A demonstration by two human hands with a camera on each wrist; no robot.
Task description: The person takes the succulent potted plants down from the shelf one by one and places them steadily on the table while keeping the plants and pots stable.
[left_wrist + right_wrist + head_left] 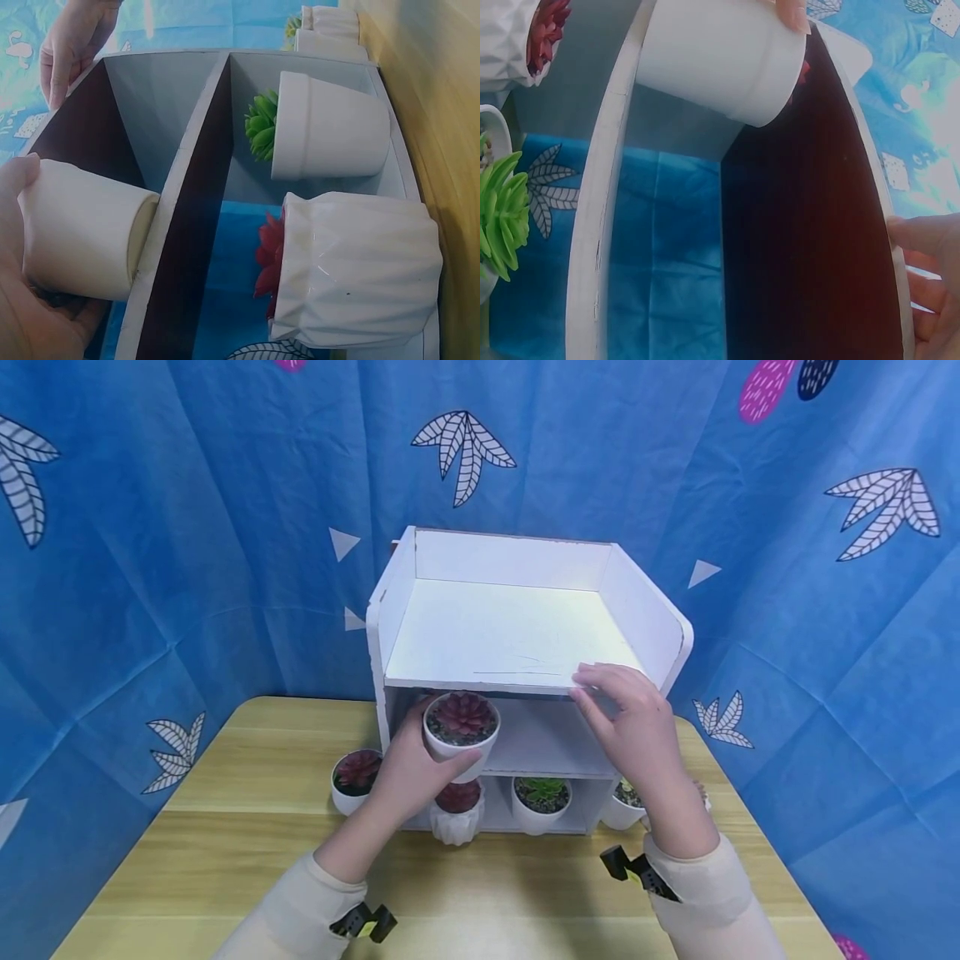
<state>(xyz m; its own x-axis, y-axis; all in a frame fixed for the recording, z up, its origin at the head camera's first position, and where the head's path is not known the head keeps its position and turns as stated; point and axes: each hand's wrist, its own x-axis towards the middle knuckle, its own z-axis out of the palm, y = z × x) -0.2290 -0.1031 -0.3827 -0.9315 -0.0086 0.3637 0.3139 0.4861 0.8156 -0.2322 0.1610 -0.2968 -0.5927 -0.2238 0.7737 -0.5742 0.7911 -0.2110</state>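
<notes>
My left hand point(416, 760) holds a white pot with a dark red succulent point(463, 750), thumb on one side and fingers round the other. The pot is at the left front of the upper compartment of a white shelf unit point(510, 627). In the left wrist view, the pot's base is right at the middle board's point(169, 202) front edge. My right hand point(630, 718) grips the top board's front edge toward the right, fingers over the top and thumb at the front.
In the lower compartment stand a ridged white pot with a red succulent point(456, 822) and a white pot with a green succulent point(534, 814). Another red succulent pot point(348, 797) stands left of the unit. More pots point(621, 814) stand at its right. A blue curtain point(262, 527) hangs behind the wooden table point(225, 843).
</notes>
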